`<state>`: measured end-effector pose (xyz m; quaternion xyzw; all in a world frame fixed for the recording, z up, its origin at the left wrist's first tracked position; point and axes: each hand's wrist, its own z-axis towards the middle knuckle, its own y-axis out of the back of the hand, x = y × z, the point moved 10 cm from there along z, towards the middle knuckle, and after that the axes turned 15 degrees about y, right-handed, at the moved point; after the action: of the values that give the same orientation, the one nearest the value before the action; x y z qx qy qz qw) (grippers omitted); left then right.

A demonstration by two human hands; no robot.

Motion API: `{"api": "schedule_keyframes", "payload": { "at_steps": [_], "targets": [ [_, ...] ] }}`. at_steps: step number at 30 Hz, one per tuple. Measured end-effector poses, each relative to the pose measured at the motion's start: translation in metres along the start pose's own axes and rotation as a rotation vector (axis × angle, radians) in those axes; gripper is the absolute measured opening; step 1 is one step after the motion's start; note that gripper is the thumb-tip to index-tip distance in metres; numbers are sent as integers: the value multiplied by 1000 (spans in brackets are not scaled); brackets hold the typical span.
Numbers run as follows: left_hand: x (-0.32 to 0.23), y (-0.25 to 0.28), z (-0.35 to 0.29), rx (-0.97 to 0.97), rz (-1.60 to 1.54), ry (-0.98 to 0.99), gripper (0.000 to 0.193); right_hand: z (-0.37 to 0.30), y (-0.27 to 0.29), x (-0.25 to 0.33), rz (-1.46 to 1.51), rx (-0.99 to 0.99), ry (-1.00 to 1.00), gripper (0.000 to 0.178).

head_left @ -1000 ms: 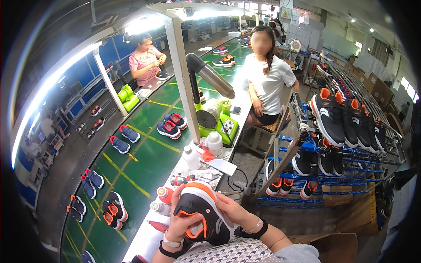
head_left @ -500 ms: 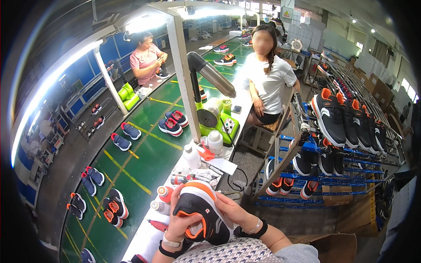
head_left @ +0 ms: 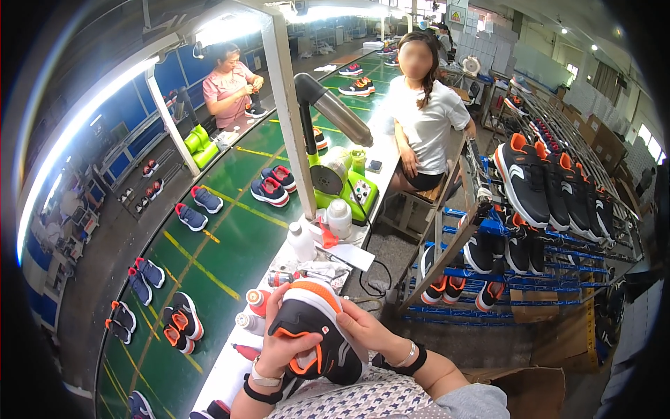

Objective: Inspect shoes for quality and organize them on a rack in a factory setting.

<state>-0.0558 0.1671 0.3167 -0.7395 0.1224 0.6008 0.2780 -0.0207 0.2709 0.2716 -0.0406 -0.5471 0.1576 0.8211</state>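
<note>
A black sneaker (head_left: pixel 304 318) with an orange lining, white midsole and orange on its sole is held up at the front edge of the bench. My left hand (head_left: pixel 280 349) grips it by the opening, its thumb reaching over the collar and its other fingers behind the upper. My right hand (head_left: pixel 364 327) is closed on the sole side, thumb lying along the white midsole. Just left of the shoe stand a bottle with an orange-red cap (head_left: pixel 257 300) and a white-capped bottle (head_left: pixel 248 322). The fingertips behind the shoe are hidden.
A green conveyor (head_left: pixel 230 244) on the left carries several pairs of sneakers. White bottles (head_left: pixel 301 241) and a green machine with a metal nozzle (head_left: pixel 342 183) occupy the bench. A rack of shoes (head_left: pixel 447 269) stands right. One person (head_left: pixel 427 119) sits ahead; another (head_left: pixel 227 91) works across the conveyor.
The whole view has shifted slightly. Both hands keep their hold on the sneaker, which looks almost the same in tilt. The person across the conveyor has moved their hands a little.
</note>
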Motion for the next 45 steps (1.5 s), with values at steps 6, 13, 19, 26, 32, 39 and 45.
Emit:
{"api": "schedule_keyframes", "payload": {
  "at_steps": [6,13,19,26,32,39,45],
  "targets": [
    [-5,4,6,-29,-44,-13,82,4,4,-11,66,-82,-121,45],
    [-7,12,4,-58,-70,10,81,19,1,9,94,-161,106,51],
    [-11,13,-3,-138,10,-35,80,20,0,20,-336,-120,102,46],
    [-19,1,-12,-160,77,-21,79,25,-9,18,-403,-25,161,36],
    [-21,0,-13,-96,90,-30,85,28,-15,21,-479,62,105,31],
    [-16,3,-15,-95,25,30,88,19,-6,8,-279,-19,-6,33],
    [-15,11,-21,-95,-11,65,91,19,-11,5,-92,-134,30,42]
  ]
}}
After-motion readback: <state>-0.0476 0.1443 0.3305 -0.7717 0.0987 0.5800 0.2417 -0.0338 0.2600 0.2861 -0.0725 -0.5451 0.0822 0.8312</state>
